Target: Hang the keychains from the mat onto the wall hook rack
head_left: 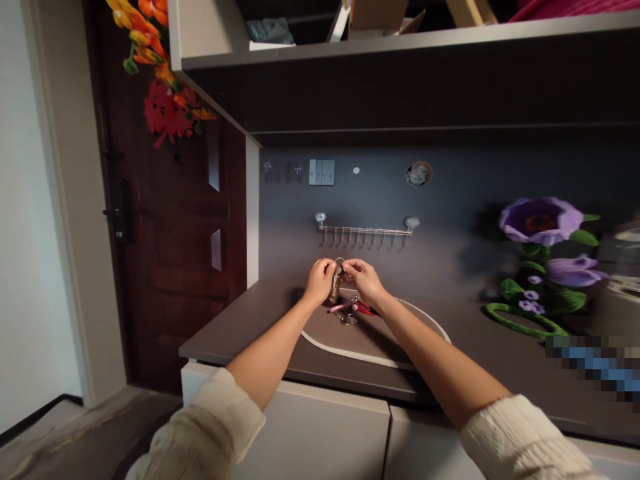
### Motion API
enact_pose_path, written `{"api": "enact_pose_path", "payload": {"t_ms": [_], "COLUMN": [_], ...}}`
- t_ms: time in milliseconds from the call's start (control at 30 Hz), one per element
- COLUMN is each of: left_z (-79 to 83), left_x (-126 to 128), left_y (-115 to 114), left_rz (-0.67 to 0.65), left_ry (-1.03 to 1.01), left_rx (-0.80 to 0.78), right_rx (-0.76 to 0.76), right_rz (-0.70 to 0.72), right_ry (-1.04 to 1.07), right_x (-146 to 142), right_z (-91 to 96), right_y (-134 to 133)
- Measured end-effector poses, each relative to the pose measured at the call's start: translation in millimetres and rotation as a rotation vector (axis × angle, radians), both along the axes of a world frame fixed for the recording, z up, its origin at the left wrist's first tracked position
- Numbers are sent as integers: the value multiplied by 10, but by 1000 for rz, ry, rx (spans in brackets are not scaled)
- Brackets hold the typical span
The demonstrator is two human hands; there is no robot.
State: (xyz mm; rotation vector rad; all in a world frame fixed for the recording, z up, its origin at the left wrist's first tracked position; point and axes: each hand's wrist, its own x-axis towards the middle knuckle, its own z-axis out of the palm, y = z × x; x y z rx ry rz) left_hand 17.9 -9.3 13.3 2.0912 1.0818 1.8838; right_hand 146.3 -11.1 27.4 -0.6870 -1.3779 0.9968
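Observation:
Both my hands meet over the dark countertop, holding a bunch of keys between them. My left hand is closed around a brown key fob that hangs from the metal ring. My right hand pinches the key ring at its top. Several keys and a red tag dangle below, just above a grey oval mat with a white rim. A hook rail is fixed to the wall right behind my hands.
Purple artificial flowers stand at the right on the counter. A dark wooden door with a handle is at the left, with orange and red flowers above it. An overhead shelf holds boxes. Light switches are on the wall.

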Motion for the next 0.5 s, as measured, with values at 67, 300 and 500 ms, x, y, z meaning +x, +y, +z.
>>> {"api": "enact_pose_path", "payload": {"t_ms": [67,300,500], "left_z": [26,-95,-165], "left_x": [-63,-319,-354], "left_y": [7,111,150], "left_rz": [64,356,484], "left_ry": [20,233,355], "left_rx": [10,-79,-183], "right_rx": [11,6,-68], "right_rz": [-22,-89,-256], "right_ry": [-34,-48,-13], "right_x": [-36,-241,-469], "right_z": [115,412,473], "right_y": [38,328,595]}}
